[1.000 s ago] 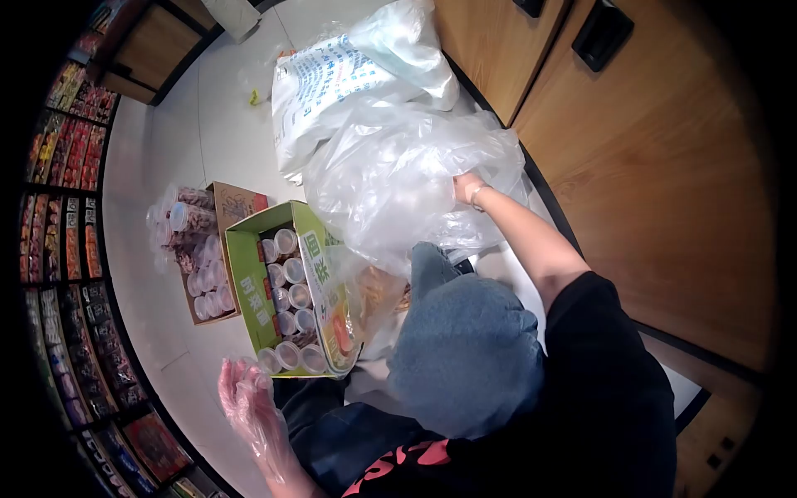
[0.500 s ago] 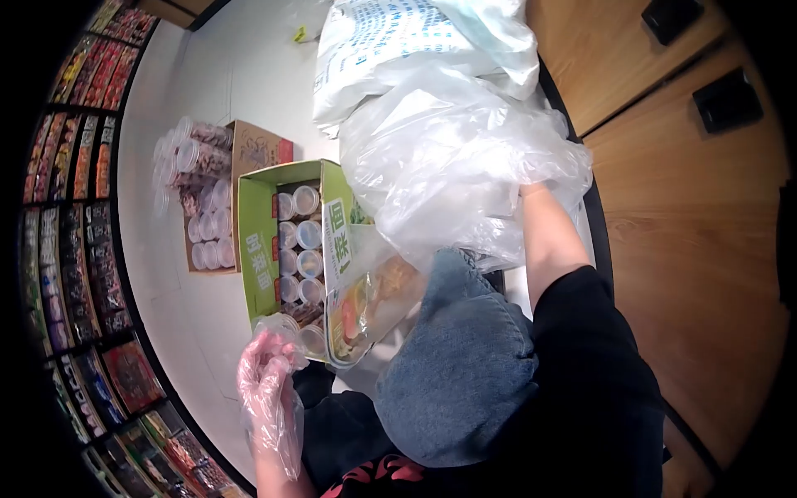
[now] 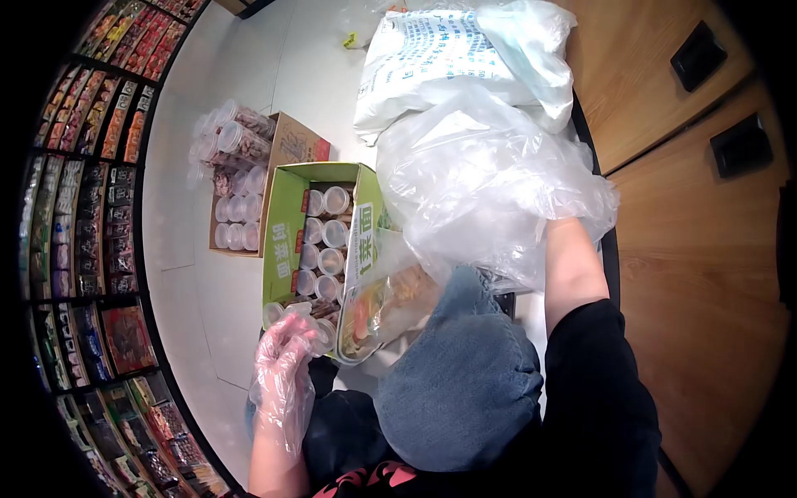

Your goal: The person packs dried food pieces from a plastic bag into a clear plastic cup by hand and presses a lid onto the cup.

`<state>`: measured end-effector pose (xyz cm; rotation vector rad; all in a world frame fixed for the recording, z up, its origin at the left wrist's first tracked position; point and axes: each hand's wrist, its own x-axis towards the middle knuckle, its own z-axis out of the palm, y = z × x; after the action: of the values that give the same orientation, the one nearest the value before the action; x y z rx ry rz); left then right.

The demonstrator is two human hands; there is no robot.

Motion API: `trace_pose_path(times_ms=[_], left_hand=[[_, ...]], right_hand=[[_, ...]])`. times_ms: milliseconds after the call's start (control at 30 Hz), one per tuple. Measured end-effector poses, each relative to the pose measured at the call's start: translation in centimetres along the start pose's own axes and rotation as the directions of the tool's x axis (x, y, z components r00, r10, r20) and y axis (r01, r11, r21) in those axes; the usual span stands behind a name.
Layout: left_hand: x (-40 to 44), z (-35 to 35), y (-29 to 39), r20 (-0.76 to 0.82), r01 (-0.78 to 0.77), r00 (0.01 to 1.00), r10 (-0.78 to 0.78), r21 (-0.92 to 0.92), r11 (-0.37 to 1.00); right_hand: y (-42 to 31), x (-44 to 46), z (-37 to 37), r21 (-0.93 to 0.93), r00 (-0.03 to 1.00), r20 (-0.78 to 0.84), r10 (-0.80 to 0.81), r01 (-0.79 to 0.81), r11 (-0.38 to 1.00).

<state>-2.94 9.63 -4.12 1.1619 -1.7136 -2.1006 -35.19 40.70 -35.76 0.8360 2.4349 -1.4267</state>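
Note:
My left hand (image 3: 285, 355), in a clear plastic glove, is at the near end of a green cardboard box (image 3: 286, 236). Its fingers are curled beside the clear lids there; what they hold, if anything, is hard to make out. Round lidded jars (image 3: 330, 261) stand in rows inside the box, and a tilted jar (image 3: 273, 314) lies just beyond my fingers. My right hand (image 3: 569, 203) reaches into a large clear plastic bag (image 3: 473, 174). The crumpled plastic blurs it, so its fingers cannot be seen properly.
Behind the bag lies a white sack (image 3: 440, 62) with blue print. A brown carton (image 3: 286, 162) holds more jars at the left. Shelves of packaged goods (image 3: 87, 228) line the left side; wooden cabinet doors (image 3: 689, 274) stand at the right. My denim-covered knee (image 3: 465, 373) is between my arms.
The view has shifted, so the floor items appear farther right. My left hand stays by the near end of the green box, and my right hand stays in the bag.

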Motion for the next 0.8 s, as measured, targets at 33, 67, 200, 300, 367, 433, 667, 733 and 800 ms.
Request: trace_pose_path(times_ms=[33,67,200,300,367,433,667,733,800], left_hand=[[-0.1,0.0,-0.1,-0.007,-0.004,1.000,0.004,-0.002,1.000],[-0.2,-0.1,-0.2,-0.015,0.002,1.000,-0.002,0.015,1.000],[-0.7,0.7,-0.2,-0.091,0.015,0.996,-0.009,0.072,0.997],[-0.5,0.2,-0.4,-0.089,-0.006,0.996,0.012,0.067,0.998],[-0.3,0.2,-0.3,-0.083,-0.008,0.997,0.011,0.037,0.999],[-0.3,0.2,-0.2,-0.073,-0.007,0.997,0.007,-0.006,1.000],[-1.7,0.7,0.6,0.086,-0.091,0.992,0.095,-0.049,0.995],[-2.4,0.9,0.8,0.115,-0.097,0.988,0.104,-0.071,0.993],[-3.2,1.1,1.1,0.153,-0.125,0.978,0.141,-0.108,0.986]], right_hand=[[0.0,0.2,0.1,0.035,1.000,-0.008,0.011,-0.011,0.999],[0.1,0.5,0.3,0.069,0.999,-0.019,0.026,-0.024,0.997],[0.0,1.0,0.7,0.288,0.995,-0.034,0.094,-0.080,0.954],[-0.1,1.0,0.4,0.606,0.989,0.014,0.147,-0.125,0.786],[-0.2,0.2,-0.1,0.873,0.984,0.133,0.119,-0.173,0.457],[0.4,-2.1,-1.0,0.946,0.950,0.309,0.046,-0.312,0.093],[5.8,-21.2,-12.0,0.668,0.680,0.715,0.164,-0.733,0.127],[6.9,-25.3,-14.2,0.701,0.700,0.706,-0.102,-0.673,0.237],[7.3,-27.4,-15.8,0.743,0.688,0.669,-0.283,-0.599,0.299]])
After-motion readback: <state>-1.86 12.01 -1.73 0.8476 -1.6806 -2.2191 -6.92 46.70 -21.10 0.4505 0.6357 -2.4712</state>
